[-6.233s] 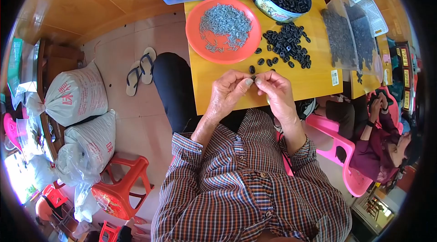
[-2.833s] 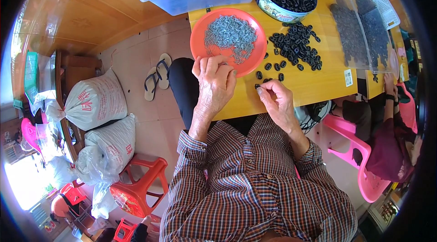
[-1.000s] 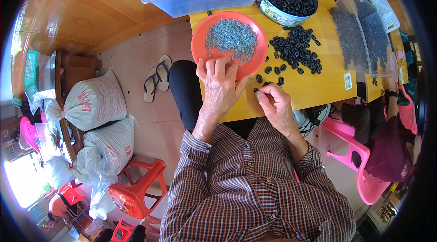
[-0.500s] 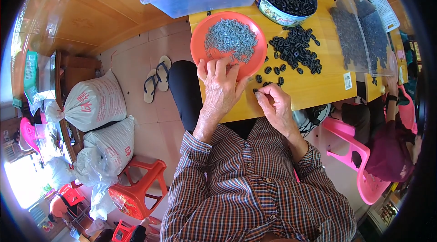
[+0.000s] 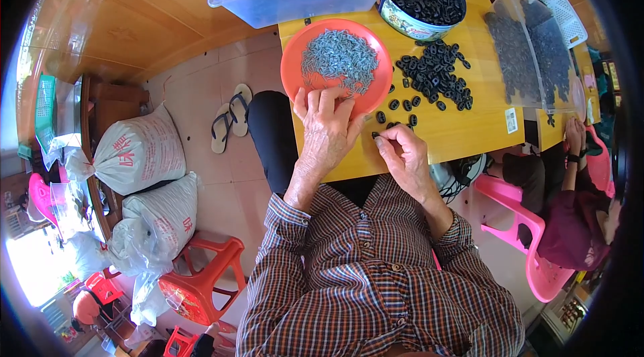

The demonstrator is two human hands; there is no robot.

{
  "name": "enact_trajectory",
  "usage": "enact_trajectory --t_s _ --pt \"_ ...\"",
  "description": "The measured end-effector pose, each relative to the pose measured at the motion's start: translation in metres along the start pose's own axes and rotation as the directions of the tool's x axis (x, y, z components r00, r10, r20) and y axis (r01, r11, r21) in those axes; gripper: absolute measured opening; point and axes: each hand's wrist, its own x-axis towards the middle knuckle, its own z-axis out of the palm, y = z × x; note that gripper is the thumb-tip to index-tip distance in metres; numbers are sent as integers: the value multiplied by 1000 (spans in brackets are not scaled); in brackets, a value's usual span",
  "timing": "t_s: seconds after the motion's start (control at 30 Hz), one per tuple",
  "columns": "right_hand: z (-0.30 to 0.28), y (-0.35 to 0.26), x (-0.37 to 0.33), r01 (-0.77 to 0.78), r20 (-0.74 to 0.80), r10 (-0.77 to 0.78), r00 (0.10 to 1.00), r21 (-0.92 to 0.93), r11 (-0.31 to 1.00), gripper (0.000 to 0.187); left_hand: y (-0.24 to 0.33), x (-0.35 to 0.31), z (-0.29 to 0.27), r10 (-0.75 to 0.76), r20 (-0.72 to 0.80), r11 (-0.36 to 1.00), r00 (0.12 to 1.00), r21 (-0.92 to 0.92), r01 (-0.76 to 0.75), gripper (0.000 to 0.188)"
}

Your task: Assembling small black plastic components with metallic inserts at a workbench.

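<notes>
An orange-red round plate (image 5: pixel 293 50) holds a heap of small grey metal pins or screws (image 5: pixel 341 55). Over its near rim reaches my left hand (image 5: pixel 325 125), fingers bent and apart, fingertips at the loose pins; no piece shows in them. My right hand (image 5: pixel 406 157) is at the table's near edge, thumb and forefinger pinched on a small black oval piece (image 5: pixel 376 135). Just beyond the right hand lie a few single black oval pieces (image 5: pixel 394 104), and past them a loose pile of the same pieces (image 5: pixel 435 72).
At the back of the yellow table (image 5: pixel 463 135) stand a clear plastic bin (image 5: pixel 302 3) and a round tin (image 5: pixel 416 23), both with black pieces. Another clear bin (image 5: pixel 516 55) is to the right. A person in maroon (image 5: pixel 570 226) sits at the right by a pink chair (image 5: pixel 510 202).
My hands stay almost in place; the left fingers shift slightly at the plate's near rim. The person at the right has drawn their hands down and together.
</notes>
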Motion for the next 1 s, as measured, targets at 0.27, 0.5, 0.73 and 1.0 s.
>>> enact_trajectory --t_s 0.27,0.5,0.73,1.0 --pt "-1 -3 1 -23 10 23 1000 17 1000 5 -1 -2 0 -4 -12 1000 1000 2 4 31" --pt "-1 -1 0 -23 10 23 1000 12 1000 5 2 3 -3 -4 7 1000 1000 25 4 31" --pt "0 1 0 -17 14 17 1000 1 1000 6 0 4 -2 -23 21 1000 1000 -2 23 28" --pt "-1 0 -1 -19 14 19 1000 0 1000 6 1 3 -2 -25 15 1000 1000 2 25 29"
